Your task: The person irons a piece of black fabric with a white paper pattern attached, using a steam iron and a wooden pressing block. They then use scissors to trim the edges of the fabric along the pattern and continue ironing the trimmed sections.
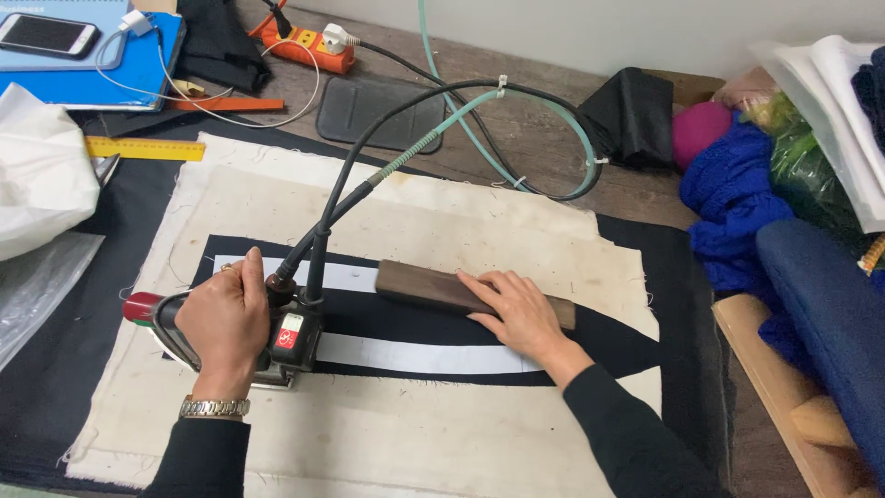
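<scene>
My left hand (pixel 224 318) is gripping the iron (pixel 277 337) handle; my right hand (pixel 521 309) (fingers flat, open) is pressing the wooden block (pixel 419 284) onto black fabric (pixel 396 318).

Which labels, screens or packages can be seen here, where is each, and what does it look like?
Label: on top of the iron under the left hand; small upright rectangle, red and white.
Phone screen: far left corner, on a blue folder; dark, switched off, white frame.
White plastic bag: left edge of the table; crumpled, plain.
Clear plastic bag: just below the white one; flat, see-through.
The right hand rests on a wooden block, which bears no label.
</scene>
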